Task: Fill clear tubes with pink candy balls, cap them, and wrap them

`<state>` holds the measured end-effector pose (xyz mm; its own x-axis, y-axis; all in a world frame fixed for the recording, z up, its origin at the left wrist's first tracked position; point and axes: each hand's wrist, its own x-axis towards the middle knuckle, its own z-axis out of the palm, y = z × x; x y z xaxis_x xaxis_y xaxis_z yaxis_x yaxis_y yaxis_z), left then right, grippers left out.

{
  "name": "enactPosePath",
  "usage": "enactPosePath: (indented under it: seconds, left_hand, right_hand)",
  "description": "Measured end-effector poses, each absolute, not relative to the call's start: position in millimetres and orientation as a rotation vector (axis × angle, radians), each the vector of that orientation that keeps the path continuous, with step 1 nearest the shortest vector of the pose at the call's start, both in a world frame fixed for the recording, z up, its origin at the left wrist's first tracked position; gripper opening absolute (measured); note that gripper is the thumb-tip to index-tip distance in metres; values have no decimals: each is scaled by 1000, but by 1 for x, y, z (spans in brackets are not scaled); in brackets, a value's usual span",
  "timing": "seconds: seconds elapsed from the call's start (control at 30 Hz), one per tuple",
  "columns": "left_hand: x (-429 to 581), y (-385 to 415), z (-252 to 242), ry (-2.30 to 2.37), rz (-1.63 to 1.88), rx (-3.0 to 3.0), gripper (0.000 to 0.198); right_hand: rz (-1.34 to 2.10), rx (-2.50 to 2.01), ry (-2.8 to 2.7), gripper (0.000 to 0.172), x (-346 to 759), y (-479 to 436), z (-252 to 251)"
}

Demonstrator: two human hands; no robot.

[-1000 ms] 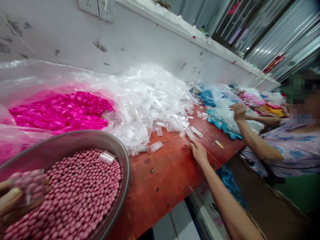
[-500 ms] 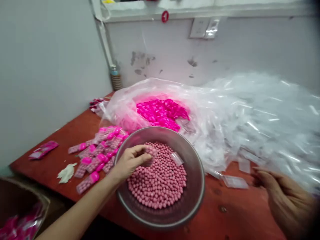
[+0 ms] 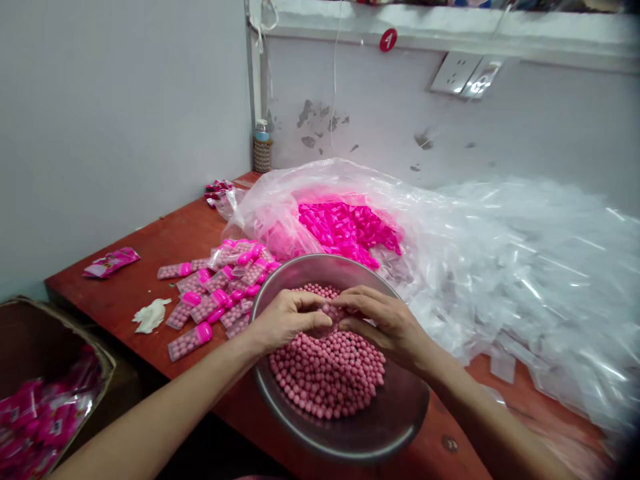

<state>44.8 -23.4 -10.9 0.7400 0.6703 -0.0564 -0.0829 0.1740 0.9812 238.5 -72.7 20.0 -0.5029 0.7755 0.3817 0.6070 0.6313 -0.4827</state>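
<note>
We see the left hand and the right hand meeting over a round grey metal bowl, around a small transparent plastic case with pink showing through it. The left fingers pinch it from one side, thumb and forefinger nearly together. The right fingers bend in from the other side with a narrow gap to the thumb; whether they grip the case or only touch it, we cannot tell.

We judge that the case is held here so that anything spilled lands in the bowl, and that the bowl sits by the front of the red-brown wooden desk for easy reach.

The bowl holds a broad layer of small round pink balls. Behind it, a loose transparent plastic bag gapes toward us, its bright pink plastic pieces exposed, perhaps to be picked out freely. To the right spreads a heap of colourless transparent plastic cases, too blurred to count. Left of the bowl lie pink-capped transparent cases filled with pink balls, loosely piled. Lower left, an open cardboard box contains shiny pink packets.
</note>
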Motion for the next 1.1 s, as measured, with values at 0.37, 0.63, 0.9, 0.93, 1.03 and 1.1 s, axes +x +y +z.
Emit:
enactPosePath:
  seconds: [0.37, 0.63, 0.9, 0.93, 1.03, 1.1]
  left_hand:
    - [48, -24, -5, 637, 550, 1669, 16]
    - [50, -18, -16, 786, 779, 1479, 21]
    - [51, -19, -14, 736, 762, 1378, 25]
    - [50, -19, -14, 725, 752, 1348, 26]
    - [50, -18, -15, 693, 719, 1306, 24]
    - [49, -18, -15, 674, 710, 1345, 22]
  right_hand:
    - [1077, -1272, -2011, 16, 249, -68, 11]
    - [1358, -1468, -1969, 26, 277, -76, 22]
    - [537, -1761, -2206, 13, 286, -58, 14]
    - [542, -1695, -2179, 14, 281, -58, 16]
    - [585, -1441, -2155, 30, 263, -60, 27]
    - [585, -1271, -2243, 31, 251, -60, 31]
